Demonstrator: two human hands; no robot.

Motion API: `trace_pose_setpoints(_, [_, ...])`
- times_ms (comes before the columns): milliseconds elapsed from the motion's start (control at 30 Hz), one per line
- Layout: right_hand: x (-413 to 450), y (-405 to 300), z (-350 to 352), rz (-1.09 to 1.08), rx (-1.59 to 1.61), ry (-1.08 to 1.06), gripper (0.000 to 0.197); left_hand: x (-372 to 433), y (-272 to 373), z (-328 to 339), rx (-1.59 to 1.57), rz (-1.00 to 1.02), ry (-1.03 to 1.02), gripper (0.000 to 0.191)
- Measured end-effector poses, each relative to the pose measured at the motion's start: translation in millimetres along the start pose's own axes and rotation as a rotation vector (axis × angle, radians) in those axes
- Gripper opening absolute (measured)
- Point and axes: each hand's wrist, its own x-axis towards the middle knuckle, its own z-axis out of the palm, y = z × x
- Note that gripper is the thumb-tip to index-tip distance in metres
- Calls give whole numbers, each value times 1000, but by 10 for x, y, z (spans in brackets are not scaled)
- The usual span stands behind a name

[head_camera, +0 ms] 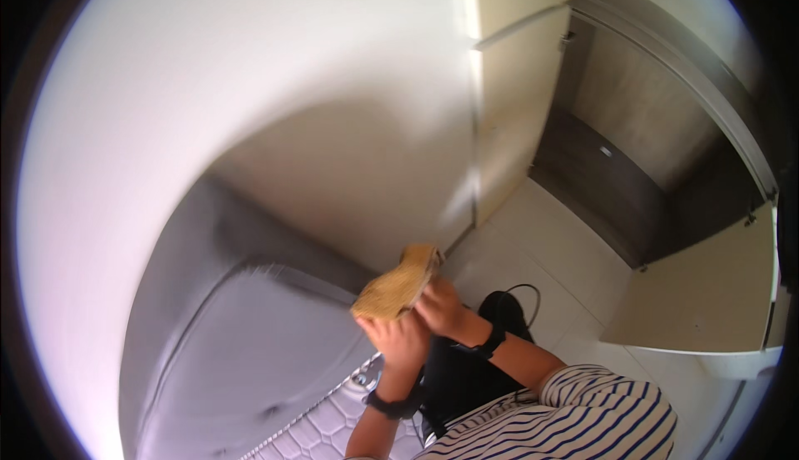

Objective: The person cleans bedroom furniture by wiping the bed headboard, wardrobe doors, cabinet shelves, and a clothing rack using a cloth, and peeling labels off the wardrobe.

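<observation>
A folded tan-yellow piece [393, 286] with a ribbed, cloth-like surface is held up in front of me, its right edge darker and uneven. My left hand [398, 340] grips its lower edge, fingers curled over it. On the right side of the same piece, my right hand [444, 311] closes near the edge. Both hands are close together and slightly blurred, so the exact finger contact is partly hidden. Beneath them are my dark trousers [459, 369]. The exact material of the piece cannot be told.
A grey padded surface [274, 360] lies to the left against the white wall [187, 41]. Below it is a quilted light surface [312, 419]. To the right, a dark-lined cabinet [599, 160] has its door [699, 291] standing open over the tiled floor [530, 241]. A thin black cable [538, 302] loops nearby.
</observation>
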Motion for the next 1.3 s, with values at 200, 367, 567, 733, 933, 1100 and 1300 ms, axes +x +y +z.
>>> trace_pose_setpoints(200, [386, 316, -724, -168, -51, 180, 26, 308, 309, 328, -293, 81, -247, 49])
trace_pose_setpoints(367, [577, 370, -1794, -21, -186, 151, 25, 1417, 1028, -66, -377, 387, -444, 57])
trace_pose_setpoints(567, [1086, 5, -3333, 27, -499, 81, 29, 2183, 1846, -694, -848, 200, -603, 50])
trace_pose_setpoints(733, [1201, -375, -4236, 64, -785, -84, 28, 2876, 2761, -475, -1313, 512, -922, 44])
trace_pose_setpoints(933, [1000, -629, -4496, 79, -1050, 61, 33, 2980, 3680, -381, -1538, 1026, -973, 35])
trace_pose_setpoints(1100, [823, -509, -4611, 417, -1186, 232, 28, 3133, 4120, -340, -1602, 1013, -1428, 35])
trace_pose_setpoints(1300, [1179, 24, -5018, 453, -1080, 182, 31, 3536, 4530, 457, -1471, 754, -1917, 46])
